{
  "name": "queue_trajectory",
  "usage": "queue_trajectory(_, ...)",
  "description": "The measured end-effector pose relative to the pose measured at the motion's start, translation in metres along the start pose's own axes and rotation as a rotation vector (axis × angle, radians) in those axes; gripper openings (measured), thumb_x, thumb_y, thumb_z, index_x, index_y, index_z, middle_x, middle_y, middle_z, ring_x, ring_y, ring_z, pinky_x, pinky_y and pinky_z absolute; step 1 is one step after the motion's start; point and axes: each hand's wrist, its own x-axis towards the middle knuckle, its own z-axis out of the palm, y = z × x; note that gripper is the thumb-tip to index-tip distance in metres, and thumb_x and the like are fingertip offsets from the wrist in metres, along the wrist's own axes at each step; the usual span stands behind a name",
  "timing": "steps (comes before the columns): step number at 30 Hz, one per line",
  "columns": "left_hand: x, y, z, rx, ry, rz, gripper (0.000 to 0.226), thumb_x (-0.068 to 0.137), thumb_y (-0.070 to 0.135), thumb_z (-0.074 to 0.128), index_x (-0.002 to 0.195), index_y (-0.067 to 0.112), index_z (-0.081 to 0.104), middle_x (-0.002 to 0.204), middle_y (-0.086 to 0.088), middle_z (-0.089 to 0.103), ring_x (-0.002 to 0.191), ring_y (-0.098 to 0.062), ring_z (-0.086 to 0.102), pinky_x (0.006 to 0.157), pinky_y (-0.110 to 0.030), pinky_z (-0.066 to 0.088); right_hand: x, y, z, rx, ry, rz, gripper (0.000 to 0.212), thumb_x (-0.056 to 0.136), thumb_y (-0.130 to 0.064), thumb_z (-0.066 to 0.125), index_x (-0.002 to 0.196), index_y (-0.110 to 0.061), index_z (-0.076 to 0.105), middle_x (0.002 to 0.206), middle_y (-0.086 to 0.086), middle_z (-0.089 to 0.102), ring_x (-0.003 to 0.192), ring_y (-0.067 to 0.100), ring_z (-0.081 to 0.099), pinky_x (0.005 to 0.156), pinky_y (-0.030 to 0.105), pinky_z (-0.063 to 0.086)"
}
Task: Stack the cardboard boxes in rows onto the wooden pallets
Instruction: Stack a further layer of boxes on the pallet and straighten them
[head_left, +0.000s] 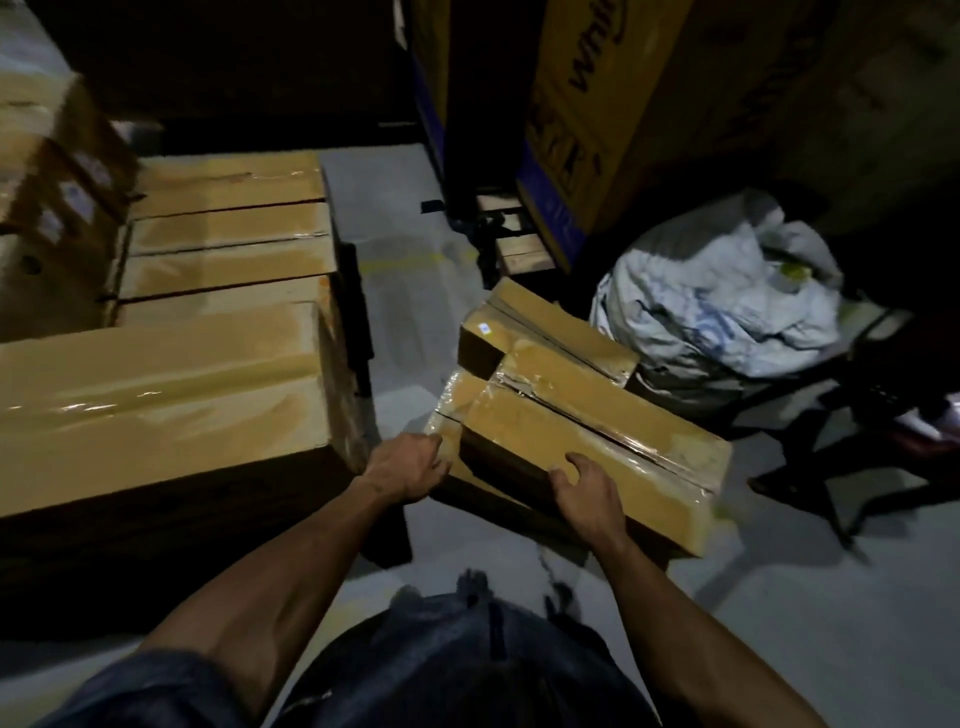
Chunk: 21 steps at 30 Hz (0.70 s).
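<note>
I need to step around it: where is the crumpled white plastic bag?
In the head view the crumpled white plastic bag sits on the floor at right, just behind the long tan cardboard boxes the hands reach for.

Dim room – grey concrete floor (415, 218), white sack (727, 312) at right w/ dark frame (810, 405) beside it.

Tan cardboard boxes (597, 431), glossy clear tape; grey floor (405, 218); white crumpled sack (722, 306).

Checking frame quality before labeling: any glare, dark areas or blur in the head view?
Head view: dim overall, top background nearly black; tape glare on the stacked boxes; wide-angle bending at the edges; soft blur throughout; both hands, left hand and right hand, readable on the long box.
</note>
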Motion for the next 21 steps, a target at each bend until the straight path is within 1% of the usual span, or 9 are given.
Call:
queue_trajectory(3,0.007,0.042,0.013,-0.037,-0.01,-0.015,0.038,0.101,0.046,0.044,0.121,0.017,0.058,0.12,-0.01,0.066,0.105,-0.025,0.063,0.083,-0.036,0.05,0.002,0.031,-0.025,0.026,0.012,0.016,0.053,0.1,-0.042,0.053,0.147,-0.019,0.046,0.15,0.006,0.048,0.137,0.025,0.044,0.111,0.042,0.038)
queue_trajectory(5,0.013,0.073,0.023,-0.063,-0.026,-0.031,0.039,0.102,0.045,0.045,0.123,0.015,0.058,0.123,-0.01,0.066,0.109,-0.026,0.063,0.088,-0.036,0.051,0.004,0.054,-0.043,0.035,0.012,0.006,0.054,0.1,-0.042,0.054,0.147,-0.018,0.047,0.149,0.006,0.05,0.136,0.025,0.044,0.111,0.041,0.038)
queue_trajectory(7,0.016,0.108,0.033,-0.096,-0.026,-0.047,0.036,0.102,0.043,0.046,0.12,0.015,0.06,0.121,-0.011,0.066,0.109,-0.026,0.063,0.088,-0.036,0.05,0.008,0.078,-0.061,0.022,0.01,-0.016,0.054,0.099,-0.041,0.054,0.147,-0.017,0.048,0.148,0.007,0.051,0.136,0.026,0.045,0.11,0.039,0.038)
queue_trajectory(10,0.018,0.154,0.049,-0.2,-0.024,-0.12,0.032,0.102,0.042,0.047,0.109,0.014,0.06,0.107,-0.008,0.066,0.099,-0.025,0.062,0.08,-0.034,0.047,0.012,0.111,-0.087,0.004,-0.014,-0.039,0.053,0.099,-0.041,0.054,0.146,-0.017,0.049,0.147,0.008,0.052,0.134,0.026,0.046,0.109,0.038,0.038)
queue_trajectory(12,0.019,0.178,0.059,-0.307,-0.009,-0.189,0.033,0.102,0.042,0.049,0.106,0.012,0.062,0.099,-0.007,0.064,0.096,-0.025,0.063,0.079,-0.035,0.048,0.017,0.129,-0.102,-0.004,-0.044,-0.053,0.053,0.098,-0.041,0.054,0.145,-0.017,0.049,0.146,0.008,0.052,0.134,0.027,0.046,0.109,0.038,0.039)
queue_trajectory(15,0.022,0.204,0.073,-0.531,0.034,-0.306,0.038,0.102,0.039,0.05,0.109,0.006,0.067,0.098,-0.008,0.065,0.099,-0.029,0.063,0.087,-0.038,0.051,0.028,0.147,-0.12,-0.026,-0.093,-0.085,0.054,0.098,-0.042,0.054,0.146,-0.017,0.049,0.147,0.008,0.051,0.135,0.027,0.046,0.111,0.04,0.039)
queue_trajectory(18,0.024,0.224,0.084,-0.767,0.096,-0.481,0.04,0.103,0.039,0.051,0.112,0.004,0.069,0.107,-0.012,0.062,0.108,-0.031,0.058,0.096,-0.038,0.048,0.041,0.153,-0.133,-0.068,-0.121,-0.129,0.055,0.098,-0.041,0.054,0.146,-0.016,0.048,0.148,0.009,0.05,0.137,0.028,0.044,0.111,0.04,0.038)
queue_trajectory(21,0.033,0.233,0.096,-1.012,0.125,-0.654,0.043,0.101,0.041,0.055,0.124,0.006,0.066,0.125,-0.014,0.063,0.119,-0.032,0.057,0.101,-0.039,0.046,0.061,0.147,-0.141,-0.102,-0.155,-0.156,0.055,0.097,-0.042,0.054,0.146,-0.015,0.049,0.147,0.01,0.051,0.136,0.03,0.045,0.109,0.041,0.039)
